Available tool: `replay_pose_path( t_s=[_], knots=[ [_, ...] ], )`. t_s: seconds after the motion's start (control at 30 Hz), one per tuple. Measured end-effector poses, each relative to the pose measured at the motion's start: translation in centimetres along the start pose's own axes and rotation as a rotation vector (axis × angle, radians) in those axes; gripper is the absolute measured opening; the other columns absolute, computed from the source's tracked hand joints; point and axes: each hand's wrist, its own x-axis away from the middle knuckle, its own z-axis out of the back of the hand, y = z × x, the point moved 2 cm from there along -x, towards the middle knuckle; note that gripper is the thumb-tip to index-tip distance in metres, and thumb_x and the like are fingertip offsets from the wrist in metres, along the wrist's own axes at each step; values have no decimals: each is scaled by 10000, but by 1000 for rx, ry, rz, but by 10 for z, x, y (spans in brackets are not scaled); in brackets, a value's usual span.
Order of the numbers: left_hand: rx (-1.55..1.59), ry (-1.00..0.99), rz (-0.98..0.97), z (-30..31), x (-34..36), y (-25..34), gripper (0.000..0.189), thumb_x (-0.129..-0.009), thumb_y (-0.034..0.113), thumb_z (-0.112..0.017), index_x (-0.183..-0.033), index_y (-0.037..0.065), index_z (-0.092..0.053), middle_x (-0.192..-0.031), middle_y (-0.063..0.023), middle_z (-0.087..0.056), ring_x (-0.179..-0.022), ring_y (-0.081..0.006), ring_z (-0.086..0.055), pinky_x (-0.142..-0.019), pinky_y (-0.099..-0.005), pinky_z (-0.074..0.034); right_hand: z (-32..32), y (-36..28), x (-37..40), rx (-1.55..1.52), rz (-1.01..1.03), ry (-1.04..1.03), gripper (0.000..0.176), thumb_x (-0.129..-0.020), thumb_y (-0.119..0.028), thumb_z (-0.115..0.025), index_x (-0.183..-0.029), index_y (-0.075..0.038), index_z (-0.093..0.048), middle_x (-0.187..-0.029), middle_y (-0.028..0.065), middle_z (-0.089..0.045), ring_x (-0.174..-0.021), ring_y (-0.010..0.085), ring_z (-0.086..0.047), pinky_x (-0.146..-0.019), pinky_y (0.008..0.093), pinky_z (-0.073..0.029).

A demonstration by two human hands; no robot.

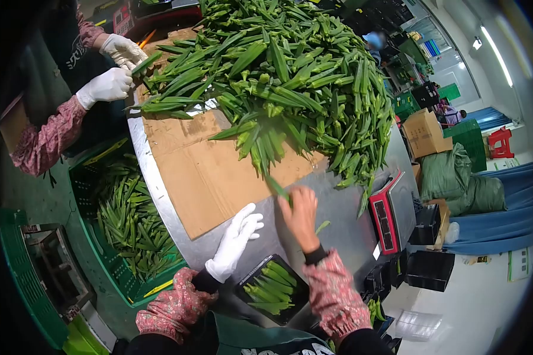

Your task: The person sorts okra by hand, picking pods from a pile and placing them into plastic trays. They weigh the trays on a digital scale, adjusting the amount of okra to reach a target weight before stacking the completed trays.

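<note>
A large heap of green okra [302, 89] covers the far part of the metal table. My right hand [300, 218], bare, is at the near side of the heap, its fingers closed on one okra pod [276, 187] that points toward the heap. To its left is my left hand [236, 241] in a white glove, fingers stretched out with nothing in them, above the table near the cardboard's edge. Right in front of me, below both hands, a black tray [241, 291] holds several okra pods laid side by side.
A flat cardboard sheet [186, 177] lies on the metal table [154, 171]. A red scale [384, 222] stands at the right. At the left, a green crate [109, 278] holds more okra. Across from it, a co-worker's gloved hands [109, 83] hold an okra pod.
</note>
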Motion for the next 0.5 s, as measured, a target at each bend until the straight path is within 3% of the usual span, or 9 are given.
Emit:
replay_pose_path(
  t_s=[0.1,0.13,0.23,0.3,0.37,0.4,0.5],
  knots=[
    [489,-90,203,0,-21,-15,472,-1029,221,-497,-1456,64,-372,-1275,-98,-563,-1148,-201,-568,-984,-376,-481,23,-34,23,-185,127,-95,224,-833,-192,-707,-976,-32,-640,-1034,128,-631,-1022,327,-567,-876,426,-411],
    [575,-79,237,3,-23,-19,424,-1032,219,-485,-1414,49,-414,-1246,-97,-580,-1113,-216,-590,-960,-401,-502,30,-49,17,-224,238,-97,231,-838,-198,-703,-991,-31,-655,-1057,119,-644,-1046,328,-573,-912,426,-412],
    [783,-206,164,5,-29,-15,390,-1039,223,-468,-1365,11,-444,-1163,-105,-621,-1069,-235,-612,-921,-407,-523,23,-41,-11,-285,285,-109,253,-852,-209,-694,-1016,-20,-660,-1085,113,-651,-1064,347,-566,-934,426,-414],
    [654,-157,113,7,-20,4,396,-1043,202,-455,-1364,-28,-428,-1102,-138,-647,-1040,-262,-641,-900,-383,-521,13,-38,-55,-309,60,92,307,-866,-226,-684,-1088,-20,-635,-1127,122,-639,-1050,367,-568,-940,442,-421],
    [594,-87,113,11,-13,17,396,-1045,203,-451,-1364,-31,-433,-1073,-146,-657,-1001,-263,-656,-874,-377,-532,-22,-25,-92,-176,43,264,369,-882,-226,-669,-1190,-40,-593,-1176,146,-613,-1054,375,-569,-951,463,-417],
    [595,-58,96,13,-11,18,379,-1044,206,-445,-1329,-45,-454,-1059,-169,-671,-962,-287,-674,-818,-385,-559,-38,-21,-96,-108,7,239,385,-886,-227,-663,-1213,-41,-579,-1185,153,-604,-1034,380,-578,-930,470,-432],
    [579,-33,95,18,-7,19,386,-1045,208,-446,-1335,-45,-450,-1051,-165,-673,-959,-283,-672,-803,-373,-560,-60,-15,-98,-12,-100,179,420,-896,-228,-649,-1255,-34,-551,-1180,171,-596,-958,404,-603,-860,487,-473]
  ],
)
